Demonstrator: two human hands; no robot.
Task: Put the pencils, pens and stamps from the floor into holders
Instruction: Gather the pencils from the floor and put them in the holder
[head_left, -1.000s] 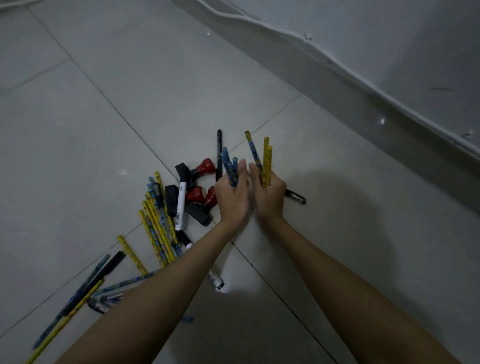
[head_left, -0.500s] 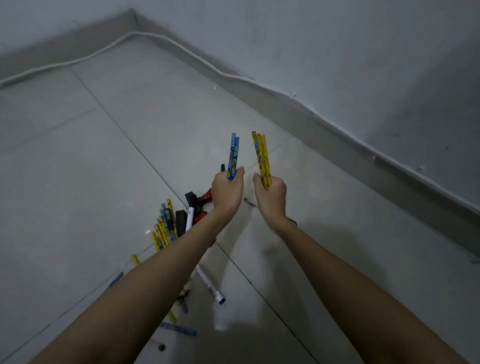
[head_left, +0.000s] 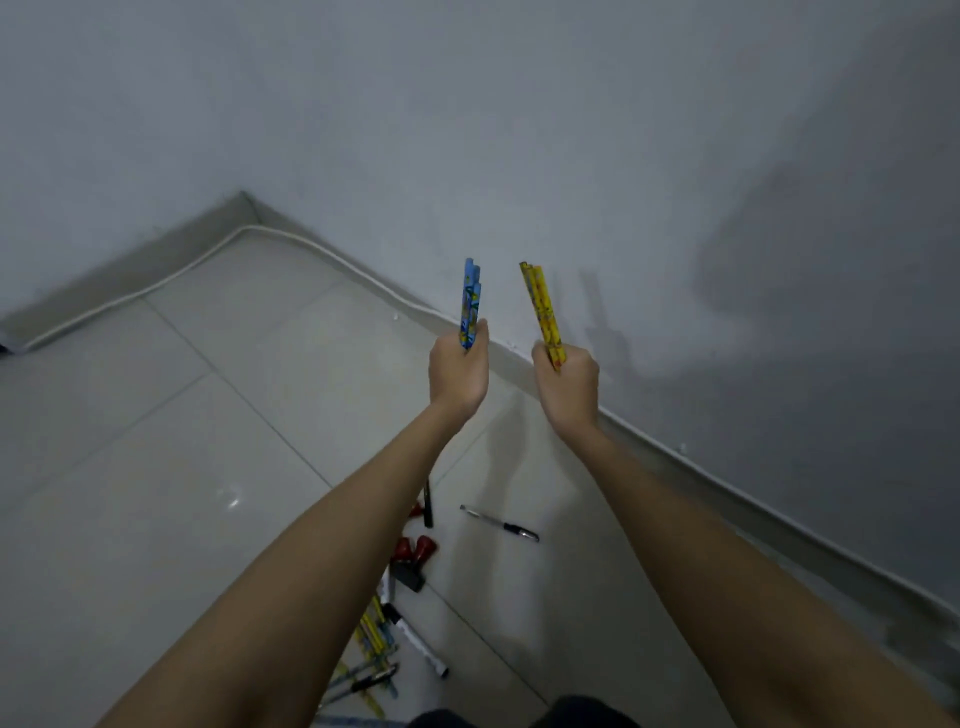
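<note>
My left hand (head_left: 458, 375) grips a small bunch of blue patterned pencils (head_left: 470, 299), which stand upright above my fist. A bunch of yellow pencils (head_left: 542, 307) leans slightly left in the grip of my right hand (head_left: 567, 385). Both hands are raised in front of the wall, well above the floor. Below them on the tiles lie a black pen (head_left: 501, 525), red-handled stamps (head_left: 414, 552), a white marker (head_left: 415, 642) and several yellow and blue pencils (head_left: 375, 635). My left forearm hides part of that pile. No holder is in view.
A grey wall (head_left: 571, 130) fills the top and right, with a skirting board and a white cable (head_left: 171, 278) running along its foot into the corner. The light floor tiles (head_left: 156, 467) stretch out to the left.
Both hands have lifted with their pencil bunches from just above the pile up to wall height. The view has tilted up, so the pile now sits low in the frame.
</note>
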